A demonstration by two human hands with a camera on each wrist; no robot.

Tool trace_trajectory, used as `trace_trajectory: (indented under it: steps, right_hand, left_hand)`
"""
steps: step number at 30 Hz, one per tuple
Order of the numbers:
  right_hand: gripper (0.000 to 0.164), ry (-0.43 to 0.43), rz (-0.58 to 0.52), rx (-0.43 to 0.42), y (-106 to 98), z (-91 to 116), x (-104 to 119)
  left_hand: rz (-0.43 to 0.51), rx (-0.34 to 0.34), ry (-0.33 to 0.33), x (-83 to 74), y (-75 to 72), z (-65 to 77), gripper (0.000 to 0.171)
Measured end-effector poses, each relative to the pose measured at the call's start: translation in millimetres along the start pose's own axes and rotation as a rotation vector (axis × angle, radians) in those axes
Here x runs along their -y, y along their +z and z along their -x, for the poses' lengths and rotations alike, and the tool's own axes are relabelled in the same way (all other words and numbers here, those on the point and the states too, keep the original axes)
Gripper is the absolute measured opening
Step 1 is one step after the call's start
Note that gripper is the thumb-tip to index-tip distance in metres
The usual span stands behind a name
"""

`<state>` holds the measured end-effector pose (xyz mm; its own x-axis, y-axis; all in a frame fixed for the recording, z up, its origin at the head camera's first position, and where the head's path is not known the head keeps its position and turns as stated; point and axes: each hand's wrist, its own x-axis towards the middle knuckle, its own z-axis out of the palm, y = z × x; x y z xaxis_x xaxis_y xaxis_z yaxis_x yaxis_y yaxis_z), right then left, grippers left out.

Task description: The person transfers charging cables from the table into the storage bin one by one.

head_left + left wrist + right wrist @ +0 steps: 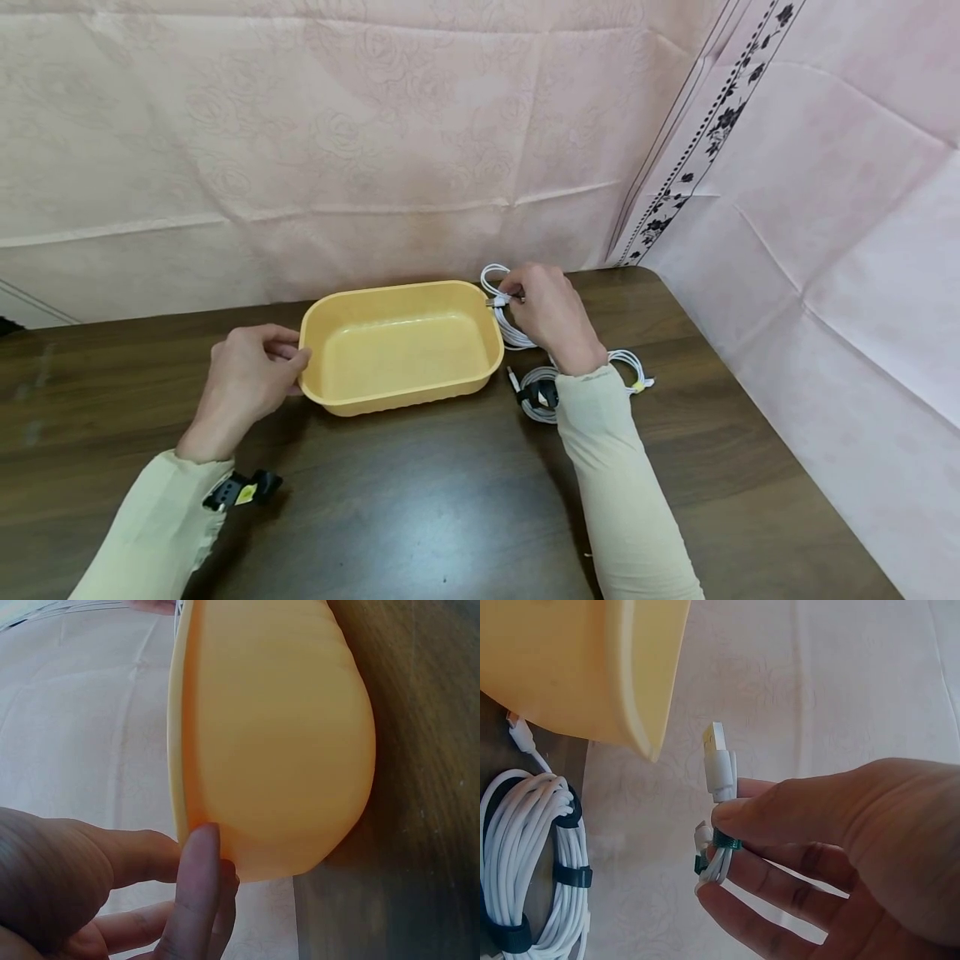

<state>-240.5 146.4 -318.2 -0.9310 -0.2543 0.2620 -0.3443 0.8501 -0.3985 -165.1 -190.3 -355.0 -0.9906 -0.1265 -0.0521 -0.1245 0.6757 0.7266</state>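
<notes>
A yellow plastic basin (405,354) stands on the table towards the back. My left hand (251,371) holds its left end by the rim; the left wrist view shows a fingertip against the outer wall (277,735). Beyond the basin's right end, my right hand (551,312) pinches a bundled white USB cable (720,776) between thumb and fingers. Its metal plug points up in the right wrist view, and green straps bind it. The cable is beside the basin, its plug close to the right rim in the head view.
Right of the basin lies a coiled cable (536,408) with a black strap. Another white cable (626,360) with a yellow tie is partly hidden by my right forearm. A pink patterned cloth (375,150) hangs behind the table (420,492) and along its right side.
</notes>
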Motion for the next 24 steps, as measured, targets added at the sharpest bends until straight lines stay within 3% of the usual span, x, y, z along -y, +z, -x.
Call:
trace_trajectory:
  steps: [24]
  right_hand:
    - [0.026, -0.032, 0.015, 0.019, 6.5, -1.1, 7.2]
  left_hand:
    - [0.002, 0.002, -0.005, 0.6, 0.8, -0.7, 0.037]
